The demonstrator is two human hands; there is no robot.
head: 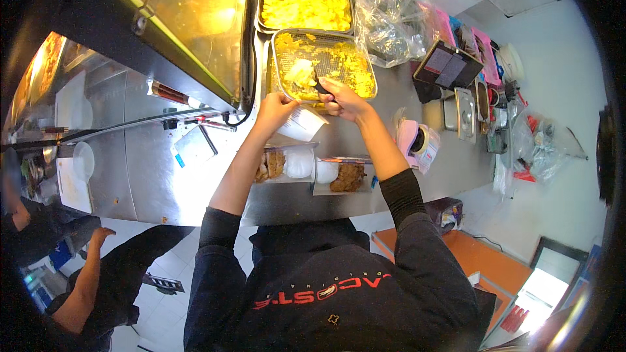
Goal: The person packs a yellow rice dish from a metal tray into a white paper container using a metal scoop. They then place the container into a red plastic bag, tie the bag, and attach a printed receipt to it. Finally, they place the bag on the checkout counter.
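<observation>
My right hand (345, 100) is closed around the black handle of a scoop (321, 87). The scoop's head is over a mesh-bottomed tray (279, 74), among scattered yellow food (359, 66); a pale yellow clump (301, 72) lies at the scoop. At the tray's near edge, my left hand (278, 111) pinches the top of a white paper packet (302, 124) that bears print. Nearer to me, two open boxes stand side by side, each with brown fried-looking food (348, 178) and a white rounded item (298, 164).
Behind stands a second tray (304, 31) heaped with yellow food. A lit glass cabinet (195, 19) rises at left. Clear plastic bags (391, 24), a dark stand (447, 64) and a tape dispenser (413, 142) are to the right. Another person's arm (80, 288) shows at lower left.
</observation>
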